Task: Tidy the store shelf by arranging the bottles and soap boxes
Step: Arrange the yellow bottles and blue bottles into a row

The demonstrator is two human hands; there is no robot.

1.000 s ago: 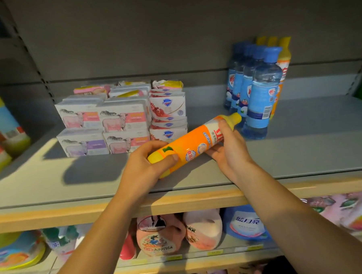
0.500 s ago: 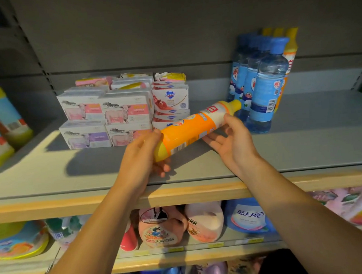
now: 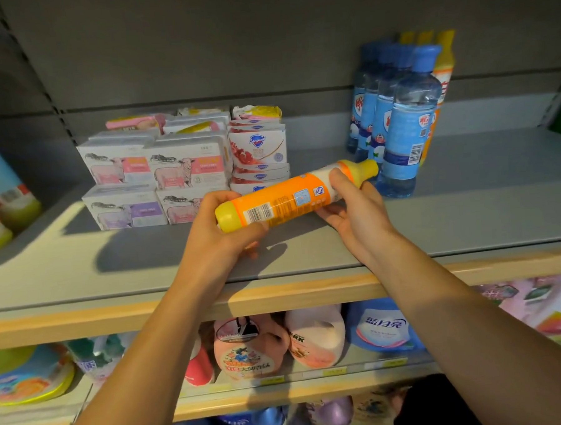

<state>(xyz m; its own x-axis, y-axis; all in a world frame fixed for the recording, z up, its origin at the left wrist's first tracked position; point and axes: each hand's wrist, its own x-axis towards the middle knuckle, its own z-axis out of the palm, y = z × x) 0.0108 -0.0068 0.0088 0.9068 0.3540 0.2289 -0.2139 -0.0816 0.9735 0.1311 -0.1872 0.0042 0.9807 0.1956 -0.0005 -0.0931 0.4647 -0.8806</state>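
Right, I've got the orange bottle (image 3: 291, 197) lying almost level above the grey shelf (image 3: 467, 209), yellow cap (image 3: 366, 168) pointing right and slightly up, barcode facing me. My left hand (image 3: 218, 238) is wrapped round the yellow base end, thumb across the front by the barcode, fingers curled underneath. My right hand (image 3: 354, 215) grips the neck end, thumb over the top just short of the cap, fingers cupped below. Behind the bottle, on the left half of the shelf, the soap boxes (image 3: 185, 165) sit stacked two high, white ones with a sheep picture in front, and a pile of Safeguard soap boxes (image 3: 258, 148) just beside them on the right. To the right stand the blue bottles (image 3: 401, 124) in a tight upright row running back, with yellow-capped orange bottles (image 3: 441, 74) upright just behind and beside them. The cap in my hand points at the front blue bottle, close to it; whether they touch I cannot tell. Below, the lower shelf (image 3: 281, 379) carries pink and white detergent jugs (image 3: 247, 347).
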